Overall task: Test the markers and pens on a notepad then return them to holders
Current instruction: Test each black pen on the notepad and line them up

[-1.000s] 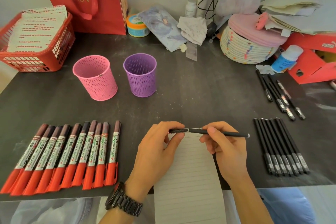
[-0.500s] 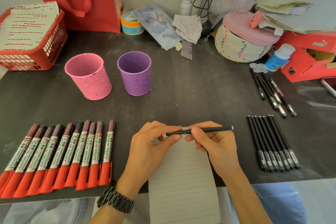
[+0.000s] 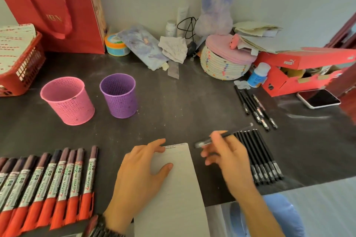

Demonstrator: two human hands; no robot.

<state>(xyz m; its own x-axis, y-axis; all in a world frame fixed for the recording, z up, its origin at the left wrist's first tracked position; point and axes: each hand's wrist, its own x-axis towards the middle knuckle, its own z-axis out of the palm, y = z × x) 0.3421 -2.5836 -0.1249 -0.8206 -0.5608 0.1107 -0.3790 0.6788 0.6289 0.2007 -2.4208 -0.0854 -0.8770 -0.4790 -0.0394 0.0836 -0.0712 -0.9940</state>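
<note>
My left hand (image 3: 141, 175) lies flat and open on the lined notepad (image 3: 177, 188) at the table's front edge. My right hand (image 3: 225, 156), blurred by motion, holds a thin black pen (image 3: 238, 130) just right of the notepad's top corner. A row of several red-and-brown markers (image 3: 50, 184) lies at the front left. Several black pens (image 3: 260, 156) lie in a row right of my right hand, and a second group of black pens (image 3: 254, 107) sits further back. The pink holder (image 3: 67, 101) and the purple holder (image 3: 119, 96) stand upright behind the notepad.
A red basket (image 3: 21, 67) and red bag (image 3: 57, 5) stand at the back left. A woven basket with pink lid (image 3: 225, 63), a red shoebox (image 3: 300, 71), a white bottle (image 3: 258, 75) and a phone (image 3: 317, 98) crowd the back right.
My hands have separated: the left let go of the pen and went flat on the notepad, while the right carried the pen off to the right. The view shifted right.
</note>
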